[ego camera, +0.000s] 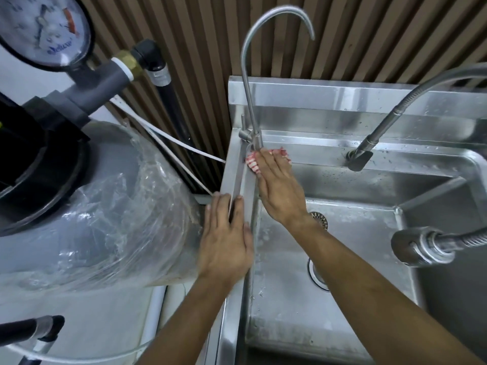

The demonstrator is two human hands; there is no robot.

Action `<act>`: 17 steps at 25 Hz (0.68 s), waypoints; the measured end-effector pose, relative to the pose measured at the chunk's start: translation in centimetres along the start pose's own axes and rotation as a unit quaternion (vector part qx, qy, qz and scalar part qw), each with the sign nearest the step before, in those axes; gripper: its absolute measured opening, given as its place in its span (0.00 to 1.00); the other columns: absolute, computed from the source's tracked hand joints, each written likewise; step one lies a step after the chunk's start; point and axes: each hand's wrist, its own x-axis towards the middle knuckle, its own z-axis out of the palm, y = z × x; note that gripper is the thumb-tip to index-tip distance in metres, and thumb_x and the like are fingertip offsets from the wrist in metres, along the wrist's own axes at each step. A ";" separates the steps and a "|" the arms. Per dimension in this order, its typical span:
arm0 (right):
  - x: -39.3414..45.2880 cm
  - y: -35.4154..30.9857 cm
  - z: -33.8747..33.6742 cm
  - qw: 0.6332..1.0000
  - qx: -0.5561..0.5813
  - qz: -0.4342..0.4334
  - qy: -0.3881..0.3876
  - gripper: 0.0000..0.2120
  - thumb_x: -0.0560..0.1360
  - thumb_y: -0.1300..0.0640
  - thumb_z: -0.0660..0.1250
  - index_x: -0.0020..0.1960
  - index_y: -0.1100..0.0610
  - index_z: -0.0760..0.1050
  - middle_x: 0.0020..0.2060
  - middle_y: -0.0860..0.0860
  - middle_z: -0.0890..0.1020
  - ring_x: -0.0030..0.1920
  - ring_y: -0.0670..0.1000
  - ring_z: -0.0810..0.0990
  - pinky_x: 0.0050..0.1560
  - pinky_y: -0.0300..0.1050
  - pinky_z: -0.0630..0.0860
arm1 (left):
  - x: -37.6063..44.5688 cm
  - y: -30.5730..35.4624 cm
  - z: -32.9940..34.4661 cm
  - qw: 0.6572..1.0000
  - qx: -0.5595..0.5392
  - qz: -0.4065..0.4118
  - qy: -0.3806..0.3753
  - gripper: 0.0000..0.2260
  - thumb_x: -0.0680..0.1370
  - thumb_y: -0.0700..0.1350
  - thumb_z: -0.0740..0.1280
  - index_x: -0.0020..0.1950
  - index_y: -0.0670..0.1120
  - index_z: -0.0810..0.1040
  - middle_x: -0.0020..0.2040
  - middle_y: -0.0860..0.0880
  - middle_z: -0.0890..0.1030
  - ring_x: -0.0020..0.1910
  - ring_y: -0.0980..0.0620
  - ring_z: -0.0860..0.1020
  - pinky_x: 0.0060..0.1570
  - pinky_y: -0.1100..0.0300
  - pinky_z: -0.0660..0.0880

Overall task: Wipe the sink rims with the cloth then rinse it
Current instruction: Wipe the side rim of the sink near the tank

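The right hand (279, 188) lay flat, fingers extended, pressing a red-and-white striped cloth (253, 164) onto the back left corner of the stainless steel sink's rim (316, 151), at the base of the gooseneck tap (250, 75). The left hand (224, 238) rested released, fingers straight, on the sink's left rim (232, 164), grasping nothing. A plastic-wrapped grey tank (110, 206) stood just beside that rim.

Right hand (279, 192) presses cloth (252, 164) flat on sink rim (238, 177) beside tap (257, 142) base; left hand (224, 238) flat on left rim.
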 end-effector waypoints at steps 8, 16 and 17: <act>4.9 -0.2 -0.1 0.987 -0.023 0.148 0.051 0.24 0.87 0.54 0.51 0.80 0.63 0.62 0.80 0.61 0.62 0.81 0.63 0.56 0.82 0.57 0.44 | 12.6 -0.2 1.1 0.998 0.040 -0.039 -0.011 0.27 0.86 0.50 0.51 0.85 0.44 0.51 0.85 0.44 0.50 0.83 0.40 0.49 0.82 0.43 0.47; 2.1 2.5 0.3 0.983 -0.122 0.077 0.114 0.26 0.86 0.47 0.53 0.77 0.61 0.68 0.76 0.58 0.71 0.77 0.64 0.65 0.80 0.59 0.56 | 12.8 -0.2 1.2 0.999 0.026 -0.026 -0.013 0.31 0.81 0.52 0.46 0.84 0.46 0.53 0.85 0.46 0.53 0.83 0.39 0.53 0.81 0.41 0.52; 2.2 2.4 0.6 0.982 -0.121 0.083 0.122 0.25 0.86 0.49 0.53 0.78 0.60 0.68 0.77 0.58 0.69 0.79 0.63 0.64 0.81 0.59 0.55 | 12.7 -0.2 1.1 0.999 0.023 -0.026 -0.012 0.31 0.81 0.52 0.46 0.84 0.46 0.53 0.85 0.46 0.53 0.83 0.39 0.53 0.81 0.41 0.52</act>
